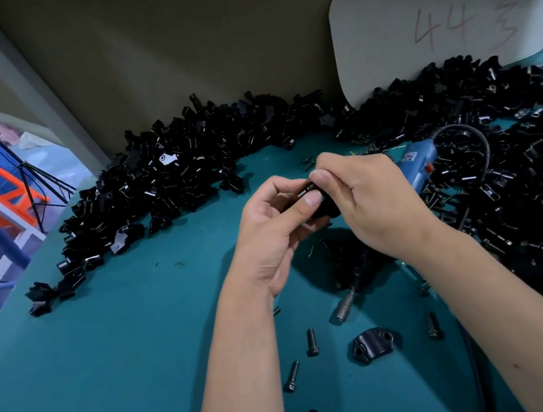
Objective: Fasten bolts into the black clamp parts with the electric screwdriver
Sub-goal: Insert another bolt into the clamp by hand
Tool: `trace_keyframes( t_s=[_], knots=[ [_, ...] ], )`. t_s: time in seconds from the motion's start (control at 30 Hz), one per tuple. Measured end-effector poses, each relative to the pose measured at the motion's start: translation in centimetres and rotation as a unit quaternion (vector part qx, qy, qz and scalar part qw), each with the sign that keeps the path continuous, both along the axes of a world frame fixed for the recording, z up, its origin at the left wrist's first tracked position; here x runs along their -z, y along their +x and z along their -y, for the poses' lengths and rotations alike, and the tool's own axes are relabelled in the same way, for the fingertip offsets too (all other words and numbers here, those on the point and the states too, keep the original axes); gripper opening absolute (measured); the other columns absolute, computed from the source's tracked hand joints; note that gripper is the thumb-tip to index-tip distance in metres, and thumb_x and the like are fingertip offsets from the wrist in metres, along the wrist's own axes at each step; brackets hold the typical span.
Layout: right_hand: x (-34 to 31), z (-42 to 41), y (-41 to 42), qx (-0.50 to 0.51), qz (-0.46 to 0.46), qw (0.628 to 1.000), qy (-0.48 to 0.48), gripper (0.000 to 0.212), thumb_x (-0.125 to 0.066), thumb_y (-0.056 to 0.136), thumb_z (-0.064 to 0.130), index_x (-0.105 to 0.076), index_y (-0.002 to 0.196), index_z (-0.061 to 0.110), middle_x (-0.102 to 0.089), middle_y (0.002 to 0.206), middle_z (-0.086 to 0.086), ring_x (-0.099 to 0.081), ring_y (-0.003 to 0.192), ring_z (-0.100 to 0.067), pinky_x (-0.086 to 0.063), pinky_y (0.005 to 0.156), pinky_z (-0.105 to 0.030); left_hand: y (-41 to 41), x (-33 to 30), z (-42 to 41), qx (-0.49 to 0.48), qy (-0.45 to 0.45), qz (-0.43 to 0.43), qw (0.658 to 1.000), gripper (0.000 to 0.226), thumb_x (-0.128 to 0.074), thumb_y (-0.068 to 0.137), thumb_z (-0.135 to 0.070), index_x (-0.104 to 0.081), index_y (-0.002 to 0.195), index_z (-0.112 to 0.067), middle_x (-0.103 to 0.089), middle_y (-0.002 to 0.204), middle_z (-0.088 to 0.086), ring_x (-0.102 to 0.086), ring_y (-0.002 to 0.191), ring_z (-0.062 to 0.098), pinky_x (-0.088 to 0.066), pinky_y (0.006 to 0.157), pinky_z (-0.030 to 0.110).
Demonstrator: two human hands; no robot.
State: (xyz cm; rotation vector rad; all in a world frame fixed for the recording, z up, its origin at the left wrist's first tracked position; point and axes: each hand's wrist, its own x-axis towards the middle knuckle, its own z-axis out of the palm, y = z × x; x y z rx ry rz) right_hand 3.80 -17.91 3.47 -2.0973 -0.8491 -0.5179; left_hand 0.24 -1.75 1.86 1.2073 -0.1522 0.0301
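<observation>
- Both hands are up over the middle of the green bench [107,331], pinched together on one small black clamp part [318,208]. The left hand [276,226] has thumb and curled fingers wrapped around it, and the right hand [361,194] pinches at its top end with thumb and forefinger.
- There's a short dark shiny bit [306,190] between the two thumbs. Looks like a bolt being started by hand, but it's mostly hidden, so don't quote me.
- So my read on the step: seating a bolt in the hole by finger, before any power driving.
- The electric screwdriver [418,167] isn't in use. It's lying on the bench just behind the right hand, blue body, cord curling away into the parts heap.
- Taking the hands as the landmark: a big heap of black parts [173,177] curves behind and to the left of them, more heap to the right.
- Nearer than the hands, by the forearms: three loose bolts [311,342], one two-hole clamp cap [372,340] and a silver socket bit [344,310] on a flexible shaft.
- Next move probably needs the right hand to let go and grab the screwdriver, while the left keeps the part steady with the bolt head facing out. If the bolt sits crooked it could cross-thread.
</observation>
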Motion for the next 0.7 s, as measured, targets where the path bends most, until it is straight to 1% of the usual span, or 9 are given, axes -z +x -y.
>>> trace_keyframes(
  t_s=[0.13,0.23,0.3,0.43,0.5,0.57,0.6,0.63,0.7],
  knots=[
    [-0.4,-0.5,-0.3,0.019,-0.060,0.998,-0.005,0.039,-0.046,0.110,0.030,-0.044,0.075,0.013,-0.042,0.059,0.001,-0.042,0.058,-0.024,-0.037,0.059,-0.045,0.3,0.3,-0.1,-0.085,0.060,0.034,0.994,0.027,-0.086,0.074,-0.003,-0.069,0.091,-0.013,-0.072,0.094,0.009,-0.069,0.091,0.024,-0.062,0.081,0.040],
    [-0.7,-0.6,-0.5,0.037,-0.113,0.993,-0.023,0.042,-0.044,0.110,0.032,-0.041,0.071,0.018,-0.041,0.059,0.005,-0.039,0.058,-0.015,-0.032,0.058,-0.035,0.3,0.4,-0.1,-0.145,0.140,0.064,0.977,0.025,-0.085,0.072,-0.005,-0.071,0.091,-0.015,-0.072,0.092,0.007,-0.065,0.093,0.023,-0.059,0.088,0.052],
    [-0.9,-0.7,-0.4,0.051,-0.145,0.988,-0.031,0.045,-0.043,0.111,0.032,-0.039,0.068,0.020,-0.040,0.058,0.005,-0.037,0.056,-0.012,-0.028,0.055,-0.030,0.4,0.4,0.0,-0.169,0.189,0.086,0.963,0.026,-0.086,0.072,-0.007,-0.071,0.090,-0.018,-0.072,0.088,0.000,-0.065,0.088,0.017,-0.058,0.086,0.048],
    [-1.0,-1.0,-0.2,0.083,-0.214,0.973,-0.017,0.050,-0.043,0.110,0.034,-0.039,0.063,0.019,-0.039,0.051,0.007,-0.038,0.050,-0.008,-0.027,0.049,-0.026,0.7,0.5,0.2,-0.210,0.257,0.128,0.935,0.028,-0.086,0.073,-0.001,-0.068,0.090,-0.014,-0.070,0.086,-0.012,-0.063,0.081,0.003,-0.051,0.076,0.018],
    [-0.7,-1.1,-0.1,0.099,-0.269,0.958,0.003,0.052,-0.044,0.109,0.037,-0.036,0.062,0.018,-0.036,0.041,0.011,-0.035,0.043,-0.008,-0.022,0.046,-0.026,0.7,0.4,0.5,-0.220,0.268,0.140,0.927,0.035,-0.081,0.071,0.006,-0.065,0.087,-0.019,-0.067,0.089,-0.019,-0.062,0.086,0.002,-0.053,0.081,0.023],
    [-0.4,-1.3,0.0,0.110,-0.326,0.938,0.042,0.052,-0.045,0.109,0.039,-0.036,0.061,0.019,-0.031,0.036,0.013,-0.029,0.036,-0.010,-0.023,0.051,-0.032,0.7,0.3,0.8,-0.224,0.278,0.149,0.922,0.042,-0.079,0.070,0.009,-0.063,0.086,-0.026,-0.065,0.093,-0.021,-0.063,0.093,0.007,-0.056,0.086,0.040],
    [-0.3,-1.4,0.1,0.113,-0.346,0.929,0.066,0.052,-0.045,0.108,0.040,-0.038,0.061,0.020,-0.030,0.036,0.013,-0.027,0.034,-0.009,-0.023,0.053,-0.031,0.7,0.2,0.9,-0.226,0.283,0.154,0.919,0.042,-0.080,0.071,0.008,-0.063,0.086,-0.027,-0.064,0.093,-0.021,-0.063,0.094,0.008,-0.056,0.087,0.044],
    [-0.3,-1.3,0.2,0.110,-0.358,0.924,0.083,0.052,-0.046,0.108,0.041,-0.039,0.061,0.020,-0.030,0.038,0.013,-0.025,0.035,-0.008,-0.023,0.054,-0.031,0.7,0.3,0.9,-0.228,0.284,0.156,0.918,0.039,-0.081,0.071,0.006,-0.063,0.086,-0.026,-0.065,0.093,-0.022,-0.063,0.093,0.007,-0.057,0.087,0.044],
    [-0.6,-1.1,0.3,0.086,-0.361,0.925,0.082,0.052,-0.044,0.108,0.047,-0.039,0.063,0.020,-0.030,0.046,0.008,-0.024,0.040,-0.011,-0.022,0.055,-0.032,0.8,0.5,0.9,-0.226,0.272,0.149,0.923,0.033,-0.084,0.072,0.002,-0.065,0.087,-0.021,-0.066,0.090,-0.023,-0.062,0.088,0.003,-0.056,0.084,0.034]
  ],
)
